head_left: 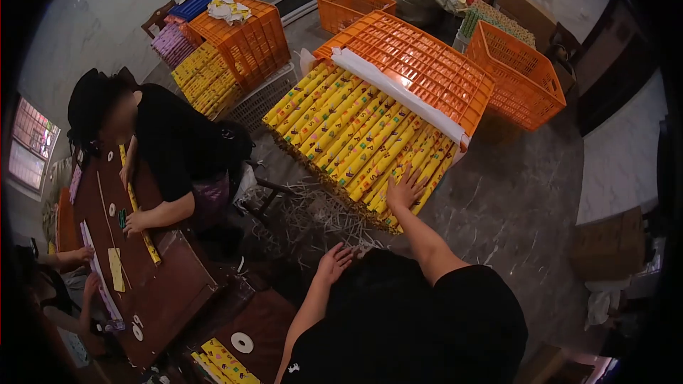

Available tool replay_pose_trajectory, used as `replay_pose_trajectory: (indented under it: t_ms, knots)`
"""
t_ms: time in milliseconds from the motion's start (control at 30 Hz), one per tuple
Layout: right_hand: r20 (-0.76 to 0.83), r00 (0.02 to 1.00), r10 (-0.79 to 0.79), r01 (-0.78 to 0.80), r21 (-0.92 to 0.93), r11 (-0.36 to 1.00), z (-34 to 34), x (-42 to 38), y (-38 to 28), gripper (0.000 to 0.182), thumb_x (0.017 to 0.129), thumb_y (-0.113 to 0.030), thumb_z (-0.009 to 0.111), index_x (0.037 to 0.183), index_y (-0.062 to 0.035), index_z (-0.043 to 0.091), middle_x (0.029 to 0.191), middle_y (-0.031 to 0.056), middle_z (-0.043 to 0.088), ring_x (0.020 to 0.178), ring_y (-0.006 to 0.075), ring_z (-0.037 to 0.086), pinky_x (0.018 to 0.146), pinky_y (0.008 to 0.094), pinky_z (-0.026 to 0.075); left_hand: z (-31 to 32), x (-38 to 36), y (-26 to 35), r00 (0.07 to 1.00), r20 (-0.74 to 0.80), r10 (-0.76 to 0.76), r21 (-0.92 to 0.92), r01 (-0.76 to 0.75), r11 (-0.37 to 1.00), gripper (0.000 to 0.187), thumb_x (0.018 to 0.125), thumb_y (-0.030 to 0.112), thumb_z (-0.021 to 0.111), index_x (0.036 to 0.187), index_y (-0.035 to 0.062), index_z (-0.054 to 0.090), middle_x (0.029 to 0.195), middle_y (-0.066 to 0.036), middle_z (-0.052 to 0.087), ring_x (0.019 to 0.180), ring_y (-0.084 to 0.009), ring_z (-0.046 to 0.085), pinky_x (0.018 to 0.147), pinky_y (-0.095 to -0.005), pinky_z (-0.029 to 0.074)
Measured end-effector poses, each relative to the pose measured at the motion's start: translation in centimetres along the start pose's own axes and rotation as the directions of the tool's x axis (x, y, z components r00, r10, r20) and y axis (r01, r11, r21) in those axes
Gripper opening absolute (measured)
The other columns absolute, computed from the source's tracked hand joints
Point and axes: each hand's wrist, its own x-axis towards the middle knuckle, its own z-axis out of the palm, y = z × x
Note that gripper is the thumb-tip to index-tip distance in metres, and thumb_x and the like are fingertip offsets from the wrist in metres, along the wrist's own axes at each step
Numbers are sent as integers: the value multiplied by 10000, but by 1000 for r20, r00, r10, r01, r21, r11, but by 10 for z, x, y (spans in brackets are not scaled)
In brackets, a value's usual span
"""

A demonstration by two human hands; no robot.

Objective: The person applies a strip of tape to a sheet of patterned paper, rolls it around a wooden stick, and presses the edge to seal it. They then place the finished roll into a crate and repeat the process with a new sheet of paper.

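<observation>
A broad stack of yellow patterned wrapping-paper rolls (340, 128) lies side by side in front of me, their near ends slanting down toward my body. My right hand (406, 190) rests on the near right part of the stack, fingers stretched out and spread. Low in front of my body, my left hand (334, 263) is held out with its fingers extended and nothing in it; it is apart from the rolls. A strip of white paper (402, 94) runs along the far ends of the rolls, against an orange plastic crate (420, 50).
Other orange crates (516, 75) stand behind. Shredded paper strips (320, 210) litter the floor. At left, a person in black (171, 135) handles a yellow roll at a brown table (171, 277); another person works beside a pale purple roll (99, 270). Yellow rolls (226, 363) lie near my left side.
</observation>
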Motion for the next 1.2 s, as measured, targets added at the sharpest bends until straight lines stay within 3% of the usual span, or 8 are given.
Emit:
replay_pose_trajectory:
  t_ms: [100, 233, 300, 400, 633, 700, 900, 1200]
  knots:
    - [-128, 936, -327, 320, -69, 945, -11, -12, 4, 782, 949, -570, 430, 1552, -243, 55, 1609, 119, -22, 1468, 372, -61, 1159, 570, -24, -20, 9, 1, 984, -158, 83, -148, -107, 983, 500, 983, 318, 510, 1424, 114, 390, 1253, -143, 596, 1051, -284, 607, 877, -396, 493]
    - [188, 204, -961, 978, -77, 193, -24, -63, -16, 765, 881, -469, 574, 1516, -177, 263, 1580, 137, 185, 1472, 342, 100, 1163, 580, 22, -39, 15, -25, 938, -345, 26, 23, -19, 1000, 496, 981, 323, 488, 1424, 120, 399, 1258, -126, 595, 1031, -290, 608, 876, -413, 486]
    - [405, -229, -885, 968, 0, -250, -15, -79, -27, 729, 858, -458, 576, 1492, -192, 331, 1592, 108, 168, 1477, 329, 90, 1169, 571, 30, -29, 14, -30, 906, -422, 43, 259, 75, 963, 427, 972, 312, 495, 1358, 130, 508, 1188, -120, 632, 1010, -286, 621, 875, -415, 486]
    - [490, -415, -767, 715, -346, -608, 2, -65, -44, 792, 776, -468, 638, 1469, -187, 377, 1598, 70, 172, 1484, 299, 80, 1171, 571, 29, -101, 83, -95, 835, -363, 414, 735, -17, 678, 335, 961, 283, 518, 1220, 100, 625, 1017, -111, 669, 933, -231, 633, 836, -373, 494]
    - [777, -108, -620, 700, -383, -603, 0, -23, -68, 897, 827, -645, 568, 1513, -138, 288, 1601, 152, 41, 1470, 383, -14, 1128, 666, 22, -31, 11, -137, 719, -686, 112, 154, -7, 988, 385, 911, 277, 581, 1205, 33, 624, 1133, -181, 661, 1080, -340, 615, 902, -402, 488]
    - [773, -158, -615, 650, -387, -654, 0, -23, -68, 849, 851, -610, 558, 1504, -128, 310, 1599, 161, 42, 1472, 378, -2, 1128, 668, 18, -39, 12, -181, 691, -619, 374, 594, 100, 798, 455, 909, 364, 571, 1239, 53, 607, 1136, -184, 649, 1112, -339, 598, 947, -433, 470]
    - [611, -531, -588, 639, -168, -751, 22, -56, -40, 587, 892, -381, 565, 1391, -89, 463, 1528, 189, 281, 1446, 367, 182, 1121, 660, 117, 4, -15, -259, 691, -717, 95, 497, 410, 765, 633, 888, 526, 529, 1320, 63, 546, 1342, -173, 530, 1248, -358, 493, 1039, -448, 403]
    - [895, -345, 282, 836, 429, -342, 103, -158, 59, 589, 858, -616, 560, 1298, -225, 579, 1309, 113, 559, 1256, 362, 462, 962, 592, 406, 22, -56, -355, 688, -688, 230, 289, -31, 957, 507, 900, 452, 586, 1274, 111, 611, 1414, -186, 457, 1296, -357, 443, 1061, -433, 386]
